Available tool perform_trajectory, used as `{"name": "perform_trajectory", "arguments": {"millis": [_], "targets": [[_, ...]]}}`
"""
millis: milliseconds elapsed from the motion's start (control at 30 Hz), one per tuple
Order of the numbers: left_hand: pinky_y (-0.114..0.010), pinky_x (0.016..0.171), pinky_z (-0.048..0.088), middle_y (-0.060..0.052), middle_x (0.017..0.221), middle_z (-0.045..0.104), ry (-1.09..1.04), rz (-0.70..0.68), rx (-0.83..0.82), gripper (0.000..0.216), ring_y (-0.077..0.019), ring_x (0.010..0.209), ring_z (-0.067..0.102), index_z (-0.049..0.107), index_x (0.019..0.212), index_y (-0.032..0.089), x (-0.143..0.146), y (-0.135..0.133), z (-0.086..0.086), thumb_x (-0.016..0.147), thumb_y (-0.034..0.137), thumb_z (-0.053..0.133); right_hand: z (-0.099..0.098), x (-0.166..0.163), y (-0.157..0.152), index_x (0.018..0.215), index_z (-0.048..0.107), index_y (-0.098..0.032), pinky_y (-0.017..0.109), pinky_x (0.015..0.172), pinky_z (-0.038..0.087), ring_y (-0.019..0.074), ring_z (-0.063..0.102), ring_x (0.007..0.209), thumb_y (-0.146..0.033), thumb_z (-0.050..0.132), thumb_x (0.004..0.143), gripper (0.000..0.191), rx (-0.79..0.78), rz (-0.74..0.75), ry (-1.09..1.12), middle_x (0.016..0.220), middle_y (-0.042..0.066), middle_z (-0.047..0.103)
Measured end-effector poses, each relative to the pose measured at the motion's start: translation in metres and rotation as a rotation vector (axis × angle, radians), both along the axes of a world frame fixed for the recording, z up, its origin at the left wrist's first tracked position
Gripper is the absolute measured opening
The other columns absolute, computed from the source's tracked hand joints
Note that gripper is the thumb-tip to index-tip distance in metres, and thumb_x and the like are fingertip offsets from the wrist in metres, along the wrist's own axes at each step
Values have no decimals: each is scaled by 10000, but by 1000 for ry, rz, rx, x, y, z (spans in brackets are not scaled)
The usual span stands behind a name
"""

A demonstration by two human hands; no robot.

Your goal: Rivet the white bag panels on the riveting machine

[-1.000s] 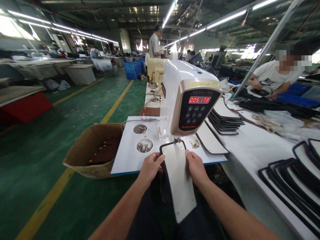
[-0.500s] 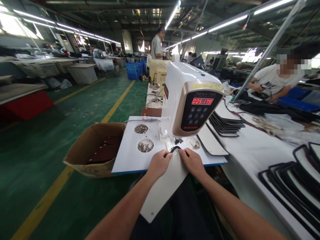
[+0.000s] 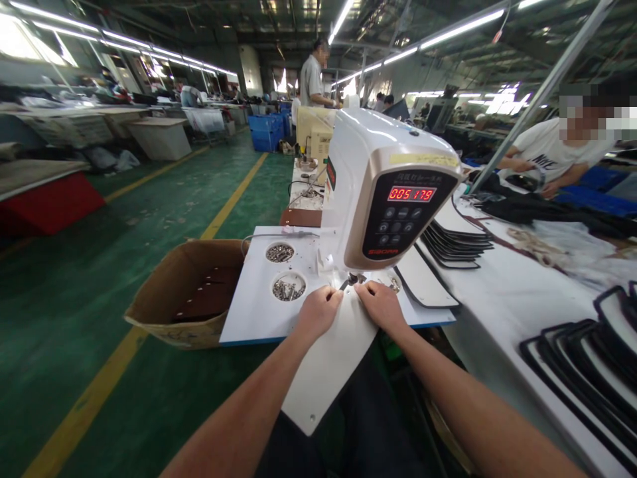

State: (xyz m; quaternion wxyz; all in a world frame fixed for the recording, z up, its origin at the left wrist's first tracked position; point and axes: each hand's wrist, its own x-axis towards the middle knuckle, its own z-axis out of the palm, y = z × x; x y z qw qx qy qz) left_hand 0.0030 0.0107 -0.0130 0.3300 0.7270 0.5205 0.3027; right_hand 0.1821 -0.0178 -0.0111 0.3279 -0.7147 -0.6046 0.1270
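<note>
Since half a second ago, the white panel (image 3: pixel 331 372) has slid forward, its upper edge now up at the small dark metal part (image 3: pixel 353 279) beneath the machine (image 3: pixel 361 153). Both hands are closed on it: the fingers of the left hand (image 3: pixel 318 311) pinch the left side near the top, and those of the right hand (image 3: pixel 381 305) grip the opposite side, thumbs uppermost, with the fingers beneath hidden. Smooth and pale, with dark trim at the top, the panel slants down to the left over the person's lap, a small hole near its lower corner.

Beyond the hands, the white desk (image 3: pixel 249 312) holds round cups of metal fittings (image 3: pixel 288 287). A cardboard box (image 3: pixel 184 335) with brown pieces (image 3: pixel 206 292) stands to the left; dark-edged panels (image 3: pixel 460 245) are stacked to the right. The machine's red display reads 005179. Farther off, a co-worker in a white shirt (image 3: pixel 552 153) bends over dark material, and blue crates (image 3: pixel 263 133) stand on the green floor (image 3: pixel 149 219).
</note>
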Motion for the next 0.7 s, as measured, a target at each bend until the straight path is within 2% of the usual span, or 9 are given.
{"name": "perform_trajectory", "arguments": {"millis": [300,433,567,700], "targets": [[-271,579,250,40,571,466,-16,-15,-61,394,-106,604,428,490,570,171,2,12,-7,822,472,467,-12,5,10,510,432,-187,284,569,258,131,452,578,-511,424,895,504,-58,39,20,537,7,525],[-274,581,253,40,563,452,-13,9,-69,403,-107,599,419,476,553,173,-2,11,-4,811,483,482,-12,1,9,506,416,-191,286,561,254,133,439,576,-535,423,894,518,-54,12,70,533,3,510],[-275,603,280,31,584,500,33,-19,-17,394,-125,631,478,480,577,183,-14,-11,12,847,469,454,-6,0,-7,525,428,-193,271,569,270,133,441,595,-549,437,891,511,-25,-36,158,551,-9,506],[-268,675,350,25,698,625,107,-55,-41,409,-156,734,569,578,705,211,-34,-48,26,875,548,419,9,29,-55,570,442,-195,250,555,279,126,428,597,-583,448,888,502,51,-115,283,566,-30,474]]}}
